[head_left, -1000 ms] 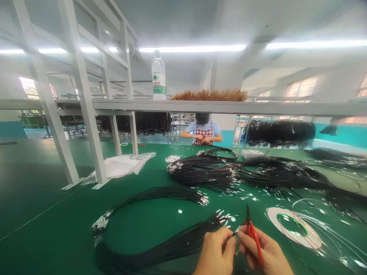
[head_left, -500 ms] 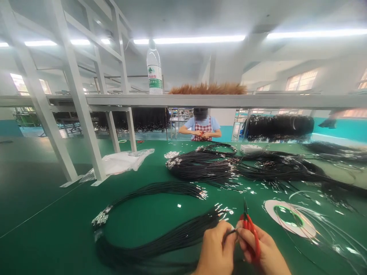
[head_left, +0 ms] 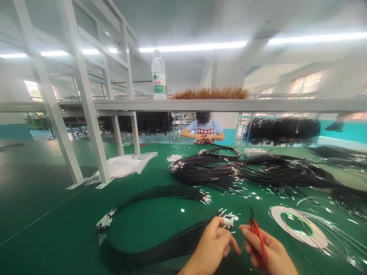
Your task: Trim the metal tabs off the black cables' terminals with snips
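Observation:
My left hand [head_left: 213, 242] reaches over the tips of a bundle of black cables [head_left: 166, 244], its fingers apart and nothing visible in its grasp. A white wrap [head_left: 228, 221] covers its index fingertip, close to the bundle's silvery ends [head_left: 226, 212]. Red-handled pliers [head_left: 260, 240] with slim dark jaws pointing up are gripped in my right hand [head_left: 273, 250]. The thumb and index finger of that hand come close together beside the handles; whether something small is between them I cannot tell. The black bundle curves left to more metal ends [head_left: 105, 220].
A larger heap of black cables [head_left: 206, 173] lies farther back, with small metal bits scattered around it. At right is a white reel [head_left: 321, 238] with clear strands. White rack posts [head_left: 86, 114] and a plastic bag [head_left: 126, 166] stand left. A person [head_left: 204, 130] works opposite.
My left hand has let go of the dark cable end it was pinching and moved apart from my right hand, its index finger now stretched toward the bundle's tips. The view has shifted slightly.

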The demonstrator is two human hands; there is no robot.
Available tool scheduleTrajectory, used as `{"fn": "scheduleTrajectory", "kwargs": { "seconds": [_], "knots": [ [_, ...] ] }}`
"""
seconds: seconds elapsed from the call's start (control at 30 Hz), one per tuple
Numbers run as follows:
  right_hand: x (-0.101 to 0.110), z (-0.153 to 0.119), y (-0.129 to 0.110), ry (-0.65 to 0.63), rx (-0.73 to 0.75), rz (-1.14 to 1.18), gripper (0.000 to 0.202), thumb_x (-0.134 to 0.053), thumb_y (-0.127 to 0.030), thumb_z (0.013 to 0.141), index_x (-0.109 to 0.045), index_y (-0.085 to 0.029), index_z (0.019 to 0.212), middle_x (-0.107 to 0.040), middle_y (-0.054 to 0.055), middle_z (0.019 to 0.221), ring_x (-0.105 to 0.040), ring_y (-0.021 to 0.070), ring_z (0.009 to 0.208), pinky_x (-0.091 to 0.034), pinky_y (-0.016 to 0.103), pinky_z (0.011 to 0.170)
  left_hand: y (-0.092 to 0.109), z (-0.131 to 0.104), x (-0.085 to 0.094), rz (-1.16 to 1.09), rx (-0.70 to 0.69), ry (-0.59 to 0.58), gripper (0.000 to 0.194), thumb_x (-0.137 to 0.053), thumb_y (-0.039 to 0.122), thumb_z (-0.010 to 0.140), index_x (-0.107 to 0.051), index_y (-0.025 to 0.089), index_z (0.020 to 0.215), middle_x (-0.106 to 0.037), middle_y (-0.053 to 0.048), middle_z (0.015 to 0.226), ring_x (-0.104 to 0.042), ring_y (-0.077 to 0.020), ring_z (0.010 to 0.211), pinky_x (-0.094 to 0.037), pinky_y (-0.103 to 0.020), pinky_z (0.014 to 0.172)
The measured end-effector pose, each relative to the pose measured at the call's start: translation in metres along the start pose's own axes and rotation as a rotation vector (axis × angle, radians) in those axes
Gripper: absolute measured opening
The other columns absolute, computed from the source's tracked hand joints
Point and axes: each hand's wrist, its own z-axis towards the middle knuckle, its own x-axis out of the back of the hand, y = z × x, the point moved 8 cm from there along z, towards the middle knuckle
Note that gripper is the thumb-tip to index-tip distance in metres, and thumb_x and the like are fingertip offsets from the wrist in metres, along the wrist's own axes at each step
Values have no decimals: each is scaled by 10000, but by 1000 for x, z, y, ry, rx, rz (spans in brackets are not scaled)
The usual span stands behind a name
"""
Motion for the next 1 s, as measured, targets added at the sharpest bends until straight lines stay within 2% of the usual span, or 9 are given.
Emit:
{"fn": "scheduleTrajectory", "kwargs": {
  "seconds": [0.1,0.2,0.3,0.37,0.47,0.53,0.63,0.8,1.0],
  "knots": [
    [-14,-3,-1,-108,28,-19,440,-760,-558,584,-635,-158,716,-545,-28,448,-395,63,331,-271,194,351,1,-2,-3,72,-27,-44,335,-502,347,800,-475,120,1045,-572,12,617,-364,-68,468,-250,-223,473],
    [-21,-6,-1,-121,53,-59,440,-741,-572,604,-591,-159,631,-525,-30,437,-369,55,328,-233,194,353,1,-7,-4,147,-29,-91,299,-473,304,845,-483,132,1090,-562,18,635,-410,-72,495,-294,-214,496],
    [-26,-10,0,-150,37,-124,443,-713,-578,642,-572,-159,609,-512,-36,424,-374,50,324,-211,194,371,1,-15,-5,168,35,-186,292,-483,271,845,-489,142,1107,-589,3,689,-477,-87,532,-369,-228,539],
    [-28,-13,1,-171,13,-149,442,-708,-580,649,-576,-159,632,-502,-46,417,-371,42,315,-193,186,375,11,-21,-3,178,39,-212,299,-522,218,813,-509,147,1103,-628,-26,783,-555,-115,651,-421,-255,626],
    [-32,-17,1,-209,-7,-166,456,-704,-600,639,-577,-162,656,-524,-40,426,-370,37,304,-180,181,365,38,-27,8,184,-23,-101,289,-557,156,778,-545,151,1066,-650,-64,965,-584,-152,901,-420,-287,811],
    [-36,-19,-1,-241,-6,-170,477,-701,-621,624,-585,-162,674,-542,-31,429,-368,38,296,-187,181,356,51,-29,14,155,-22,-3,300,-596,166,760,-539,145,1054,-647,-73,990,-585,-160,923,-416,-298,847],
    [-43,-23,-2,-280,-5,-182,507,-697,-640,611,-617,-151,719,-590,-8,466,-403,51,302,-225,183,357,54,-30,15,93,-1,57,346,-651,156,709,-523,133,1030,-642,-67,928,-593,-147,819,-442,-283,773],
    [-51,-28,-5,-371,26,-122,454,-714,-592,626,-638,-148,686,-668,35,593,-554,118,388,-316,211,405,49,-30,13,49,-22,97,335,-657,140,674,-511,136,975,-615,-34,857,-559,-99,651,-434,-231,611],
    [-55,-31,-8,-408,46,-106,403,-707,-548,667,-632,-152,658,-678,42,632,-582,133,422,-333,220,439,52,-33,7,16,-21,32,349,-661,190,672,-513,150,985,-598,-10,832,-501,-63,490,-403,-210,478]
  ]
}}
